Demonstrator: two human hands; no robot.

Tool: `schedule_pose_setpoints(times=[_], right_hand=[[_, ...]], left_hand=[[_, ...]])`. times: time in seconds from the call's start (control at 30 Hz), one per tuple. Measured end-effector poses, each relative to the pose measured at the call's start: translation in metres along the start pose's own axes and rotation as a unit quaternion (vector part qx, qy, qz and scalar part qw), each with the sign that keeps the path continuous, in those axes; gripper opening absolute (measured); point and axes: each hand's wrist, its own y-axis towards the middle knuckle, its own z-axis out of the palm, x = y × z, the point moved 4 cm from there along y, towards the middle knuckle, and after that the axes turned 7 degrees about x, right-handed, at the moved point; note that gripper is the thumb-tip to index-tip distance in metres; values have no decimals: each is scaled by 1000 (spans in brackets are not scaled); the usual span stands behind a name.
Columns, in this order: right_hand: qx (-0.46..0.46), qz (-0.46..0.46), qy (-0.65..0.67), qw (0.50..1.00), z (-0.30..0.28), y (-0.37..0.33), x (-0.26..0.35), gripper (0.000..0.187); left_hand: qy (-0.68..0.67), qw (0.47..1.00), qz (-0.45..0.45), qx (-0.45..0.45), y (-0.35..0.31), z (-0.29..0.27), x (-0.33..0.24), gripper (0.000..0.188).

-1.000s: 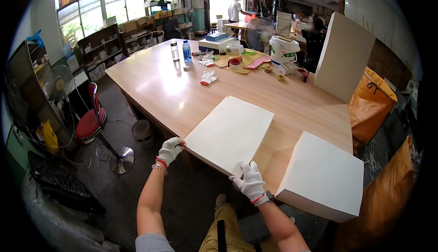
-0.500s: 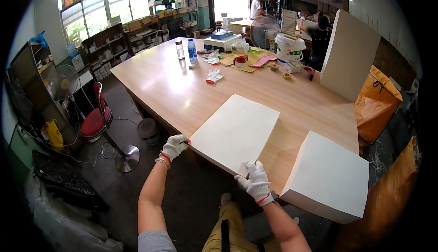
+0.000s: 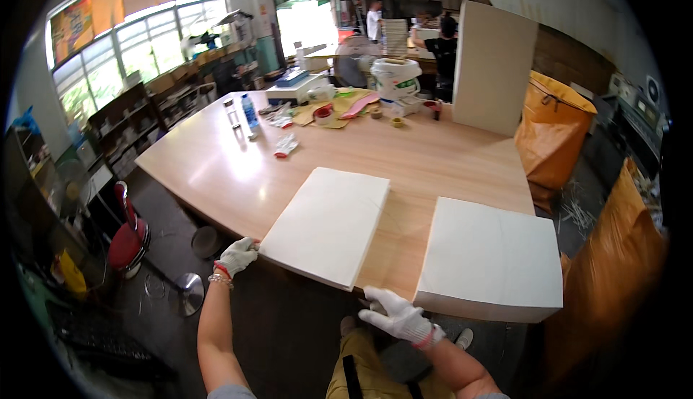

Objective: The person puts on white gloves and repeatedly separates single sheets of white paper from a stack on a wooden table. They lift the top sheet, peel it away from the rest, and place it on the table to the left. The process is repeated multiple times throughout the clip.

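Note:
A low stack of large white paper sheets (image 3: 328, 226) lies at the table's near edge. My left hand (image 3: 237, 256), in a white knit glove, is closed at the stack's near left corner; its fingertips are partly hidden there. Just off the near right corner, my right hand (image 3: 393, 314), gloved too, holds nothing, its fingers stretched and apart. To the right stands a thicker block of white paper (image 3: 491, 254), beside my right hand and reaching to the table's near edge.
Spare gloves (image 3: 286, 145), a blue-labelled bottle (image 3: 250, 110), tape rolls (image 3: 397, 122) and a white bucket (image 3: 395, 80) stand or lie on the far part of the wooden table (image 3: 209, 175). A tall pale board (image 3: 491, 67) rises at the right. Orange sacks (image 3: 552, 124) and a red chair (image 3: 130, 244) flank the table.
My right hand has let go of the low stack's near right corner and moved slightly down. My left hand stays at its corner. The whole view has swung to the right.

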Motion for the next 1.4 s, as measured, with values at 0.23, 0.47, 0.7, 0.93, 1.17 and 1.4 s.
schedule_pose_setpoints(times=[0.23, 0.47, 0.7, 0.93, 1.17, 1.4], right_hand=[[-237, -153, -26, 959, -117, -174, 8, 21], [-583, 104, -394, 702, -216, -290, -30, 23], [-472, 202, -384, 767, -239, -304, -35, 33], [-457, -26, -477, 751, -262, -258, 23, 34], [-473, -38, -460, 751, -272, -248, 21, 20], [-485, -43, -555, 674, -269, -253, 3, 23]], left_hand=[[90, 988, -123, -31, 32, 5, -61, 44], [22, 956, 286, -65, 44, 118, -291, 41], [61, 788, 539, 293, -55, 291, -525, 31], [156, 734, 608, 260, -57, 379, -556, 12], [12, 729, 617, 296, -45, 381, -551, 15], [-53, 766, 524, 369, -37, 378, -547, 13]])
